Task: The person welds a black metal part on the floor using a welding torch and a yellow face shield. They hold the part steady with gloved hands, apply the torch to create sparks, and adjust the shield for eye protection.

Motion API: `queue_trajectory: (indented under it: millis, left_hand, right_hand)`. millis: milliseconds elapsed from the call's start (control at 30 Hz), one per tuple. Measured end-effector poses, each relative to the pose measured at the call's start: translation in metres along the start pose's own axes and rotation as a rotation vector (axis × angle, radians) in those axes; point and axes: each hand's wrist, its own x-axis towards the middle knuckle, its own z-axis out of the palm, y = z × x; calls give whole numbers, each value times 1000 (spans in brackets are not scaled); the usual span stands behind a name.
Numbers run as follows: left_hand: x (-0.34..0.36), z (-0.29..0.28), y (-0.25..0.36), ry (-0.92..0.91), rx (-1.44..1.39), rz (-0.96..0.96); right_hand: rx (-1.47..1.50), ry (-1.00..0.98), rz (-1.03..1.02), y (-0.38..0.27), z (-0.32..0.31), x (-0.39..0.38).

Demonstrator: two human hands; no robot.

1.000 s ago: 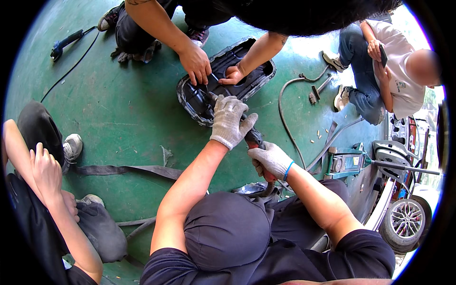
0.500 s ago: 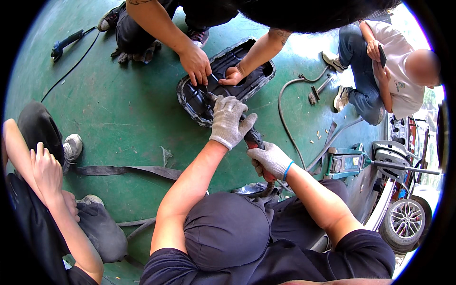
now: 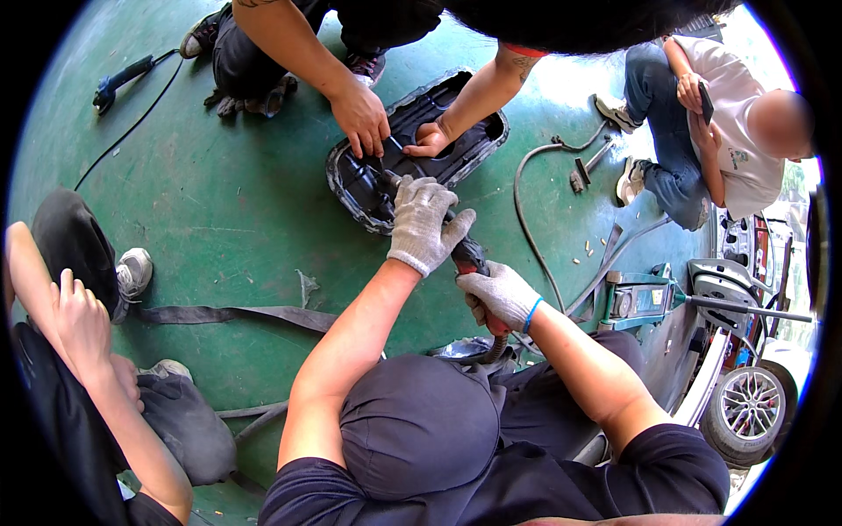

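My left hand point(image 3: 424, 230), in a pale knitted glove, is wrapped over the black front part of a red and black handheld power tool point(image 3: 470, 255). My gloved right hand point(image 3: 498, 295), with a blue cuff edge, is closed round the red handle behind it. A ribbed hose leaves the handle toward my lap. The tool's front end reaches the near side of a black pan-shaped car part point(image 3: 481, 145) with a pale, rough rim; my left hand hides the tip. Opposite me, a co-worker's left-side hand point(image 3: 361, 119) and right-side hand point(image 3: 429, 139) hold a thin rod at the part.
A crouching person point(image 3: 728, 123) holds a phone at the right. Another point(image 3: 66, 394) sits at the left. Hoses point(image 3: 520, 193), a hammer-like tool point(image 3: 589, 168), a strap point(image 3: 237, 313), a corded tool point(image 3: 121, 83), a green floor jack point(image 3: 638, 300) and a wheel point(image 3: 748, 403) lie around.
My hands and the tool look unmoved. A bit of red sleeve now shows on the co-worker's arm at the top. The left person's raised hand has shifted slightly.
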Motion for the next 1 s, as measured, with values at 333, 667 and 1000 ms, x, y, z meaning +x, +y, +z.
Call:
queue_trajectory:
  millis: [333,667,1000]
  left_hand:
    - [2,-2,-1,-8,-2,-8]
    - [-1,-4,3,-32,21,-16]
    - [-1,-3,5,-22,20,-4]
  right_hand:
    - [-3,2,-19,1,1,3]
    - [-2,11,8,2,2,1]
    - [-3,21,-1,1,2,-3]
